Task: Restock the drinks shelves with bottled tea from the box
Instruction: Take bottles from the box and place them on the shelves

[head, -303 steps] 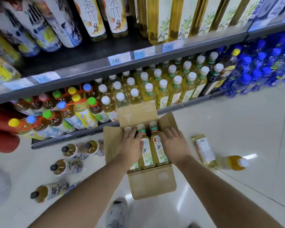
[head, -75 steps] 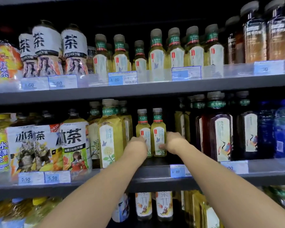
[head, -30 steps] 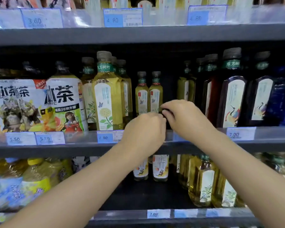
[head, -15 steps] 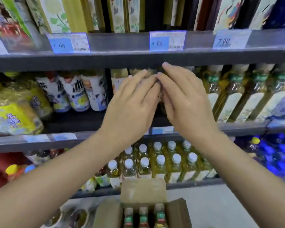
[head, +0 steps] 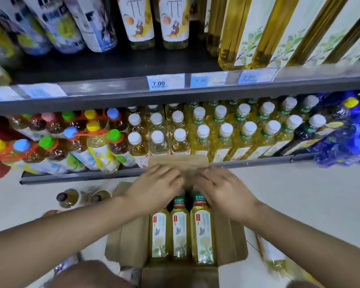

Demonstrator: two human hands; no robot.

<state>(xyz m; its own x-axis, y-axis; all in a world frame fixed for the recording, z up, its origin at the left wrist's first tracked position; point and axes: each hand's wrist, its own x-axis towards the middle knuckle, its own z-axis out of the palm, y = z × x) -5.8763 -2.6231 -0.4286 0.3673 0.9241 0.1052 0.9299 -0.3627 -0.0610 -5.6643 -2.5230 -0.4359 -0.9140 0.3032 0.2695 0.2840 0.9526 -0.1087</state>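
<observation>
An open cardboard box stands on the floor below me. Three yellow-green tea bottles with green neck bands lie side by side in it. My left hand hovers over the box's far end, above the left bottle's cap, fingers spread and holding nothing. My right hand hovers beside it, over the right bottle's neck, fingers apart and empty too. The hands hide the bottle caps. The bottom shelf behind the box carries rows of white-capped tea bottles.
Dark-capped bottles lie on the floor left of the box, and one more bottle lies at its right. Colour-capped bottles and blue bottles fill the bottom shelf's ends. An upper shelf edge juts out overhead.
My view has dropped from the middle shelf to the floor. Both empty hands came down from the shelf to just above the bottles in the box.
</observation>
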